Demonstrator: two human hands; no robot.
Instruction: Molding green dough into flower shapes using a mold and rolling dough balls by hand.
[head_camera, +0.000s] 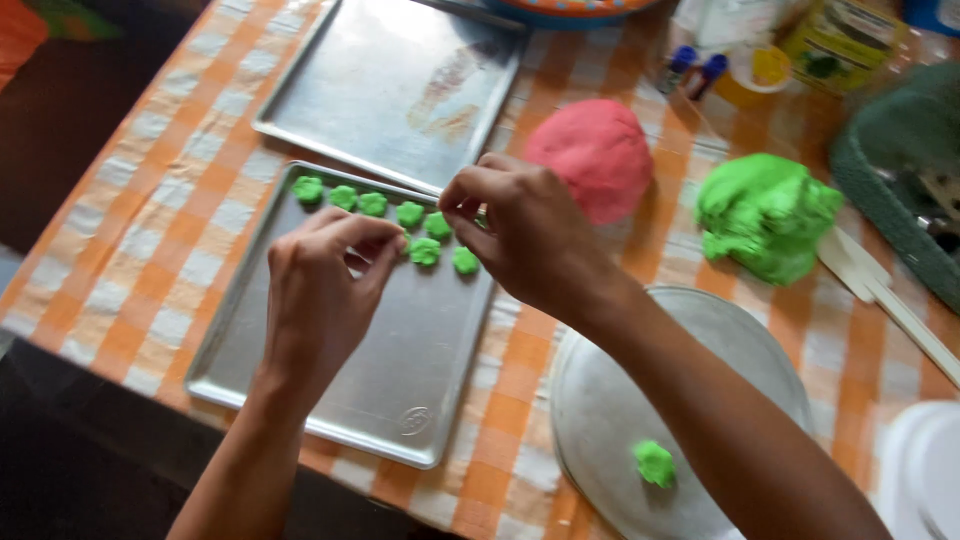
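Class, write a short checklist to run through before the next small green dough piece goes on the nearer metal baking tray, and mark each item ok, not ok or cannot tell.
1. Free room on the nearer metal baking tray: ok, most of it is bare.
2. Small green dough pieces kept apart in rows: ok.
3. Piece held in the right hand: cannot tell, the fingers hide it.
4. Left hand clear of placed pieces: ok.
5. More green dough at hand: ok, large green dough lump and a bit on the round metal plate.
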